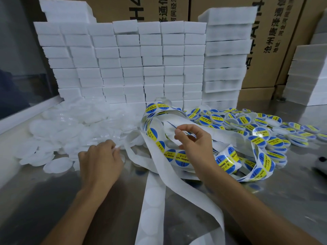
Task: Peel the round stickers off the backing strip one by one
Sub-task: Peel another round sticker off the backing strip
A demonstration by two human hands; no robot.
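From the head camera I see the backing strip (160, 167), a long white paper ribbon, looping loosely across the steel table (53, 200) in front of me. One stretch runs down toward the near edge, bare, with faint round outlines on it. Further up it still carries round stickers (181, 157): blue discs crossed by a yellow band printed "SOLDERING PASTE". More of the strip coils to the right, over a heap of labelled lids (261, 128).

My right hand (193, 138) hovers above the tangle, thumb and forefinger pinching a sticker (188, 133) seen edge-on, the other fingers curled loosely.

My left hand (100, 161) rests knuckles-up at the edge of a pile of clear plastic lids (70, 131), fingertips pinching one lid (117, 147).

Behind the piles stand stacked white foam blocks (132, 64), with cardboard cartons (276, 41) behind those.
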